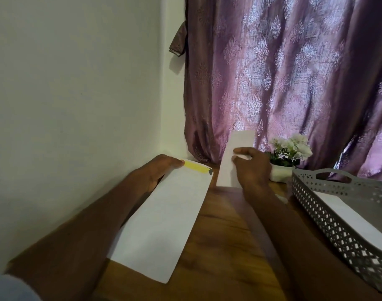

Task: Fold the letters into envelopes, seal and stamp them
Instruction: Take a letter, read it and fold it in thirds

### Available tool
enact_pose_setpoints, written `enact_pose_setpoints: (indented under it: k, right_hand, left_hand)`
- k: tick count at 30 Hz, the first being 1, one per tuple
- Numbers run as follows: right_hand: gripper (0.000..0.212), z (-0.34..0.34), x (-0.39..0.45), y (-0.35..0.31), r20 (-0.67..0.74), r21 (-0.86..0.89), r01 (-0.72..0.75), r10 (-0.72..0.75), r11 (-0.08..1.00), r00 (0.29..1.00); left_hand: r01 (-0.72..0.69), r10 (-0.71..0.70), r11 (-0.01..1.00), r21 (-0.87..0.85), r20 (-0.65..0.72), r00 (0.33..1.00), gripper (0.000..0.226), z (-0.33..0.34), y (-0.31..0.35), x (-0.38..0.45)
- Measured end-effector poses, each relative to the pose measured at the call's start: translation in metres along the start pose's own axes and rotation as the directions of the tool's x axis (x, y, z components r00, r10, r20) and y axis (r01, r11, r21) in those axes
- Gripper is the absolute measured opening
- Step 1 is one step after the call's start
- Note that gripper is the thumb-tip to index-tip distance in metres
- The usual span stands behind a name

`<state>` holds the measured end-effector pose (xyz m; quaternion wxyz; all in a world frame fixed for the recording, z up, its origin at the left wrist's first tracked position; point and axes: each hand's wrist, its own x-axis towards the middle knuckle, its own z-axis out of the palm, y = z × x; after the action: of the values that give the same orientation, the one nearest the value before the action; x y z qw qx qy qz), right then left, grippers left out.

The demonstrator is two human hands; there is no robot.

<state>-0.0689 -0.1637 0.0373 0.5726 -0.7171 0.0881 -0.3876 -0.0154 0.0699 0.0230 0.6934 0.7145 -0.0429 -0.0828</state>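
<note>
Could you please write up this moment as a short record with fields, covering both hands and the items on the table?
left hand: holds the long white envelope at its far end
envelope flap: yellow strip visible
right hand: pinches the folded letter, raised upright
grey basket: at right, white paper inside
flower pot: behind the right hand
surface: wooden table

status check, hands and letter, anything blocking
Left hand grips long white envelope at its yellow-strip end. Right hand pinches folded white letter, raised, not yet inserted. Nothing between them; grey perforated tray off right.
</note>
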Motion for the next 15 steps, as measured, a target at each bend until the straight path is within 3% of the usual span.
enact_pose_setpoints:
  k: [3,5,11,15]
  right_hand:
    - [0.021,0.0,0.004,-0.005,0.014,0.325,0.013,-0.019,0.946,1.0]
    - [0.019,0.0,0.003,-0.006,0.072,0.428,-0.024,-0.008,0.903,0.997]
    - [0.029,-0.001,0.005,0.005,0.179,0.372,-0.045,-0.024,0.927,0.984]
    - [0.034,-0.002,0.009,0.011,0.199,0.376,-0.06,-0.017,0.925,0.98]
  left_hand:
    - [-0.044,0.044,0.998,0.049,0.0,0.999,0.029,0.008,0.0,0.0]
    - [-0.083,0.082,0.994,0.072,0.018,0.997,0.033,0.015,-0.001,0.0]
    - [-0.149,0.125,0.986,0.078,0.26,0.958,0.047,0.028,-0.004,-0.005]
    - [-0.225,0.179,0.964,0.139,0.284,0.942,0.056,0.035,-0.007,-0.006]
